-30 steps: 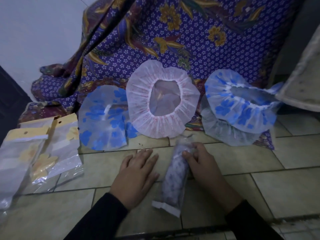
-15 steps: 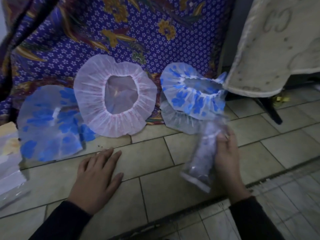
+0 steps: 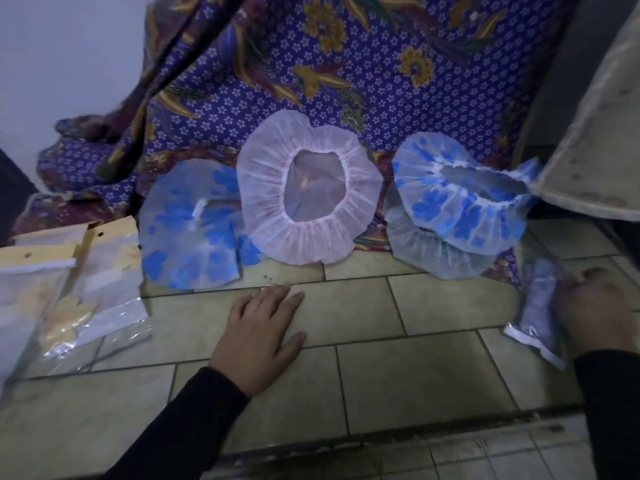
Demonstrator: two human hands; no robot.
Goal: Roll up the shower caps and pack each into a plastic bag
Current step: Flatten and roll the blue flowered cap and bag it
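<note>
- Lying at far left on the beige tiled floor, a heap of clear plastic bags with yellow card headers sits close to the left arm. It is judged to be the packing supply.
- A flat translucent shower cap with blue flowers lies just beside the bags, unrolled.
- The left hand rests palm-down on the tile, fingers straight and slightly spread, holding nothing. It is probably bracing the body.
- A white gathered shower cap with pink elastic trim is propped against the purple floral cloth, its opening facing outward, unrolled.
- A second blue-flowered shower cap overlaps a greyish translucent shower cap. Both await rolling.
- At far right, the right hand, blurred, grips a clear plastic bag holding a rolled blue-patterned shower cap. The bag is low, near the floor and apart from the unpacked caps, so it is judged finished and being set aside.
- No brand, label or writing is legible. The yellow headers show only punch holes.
</note>
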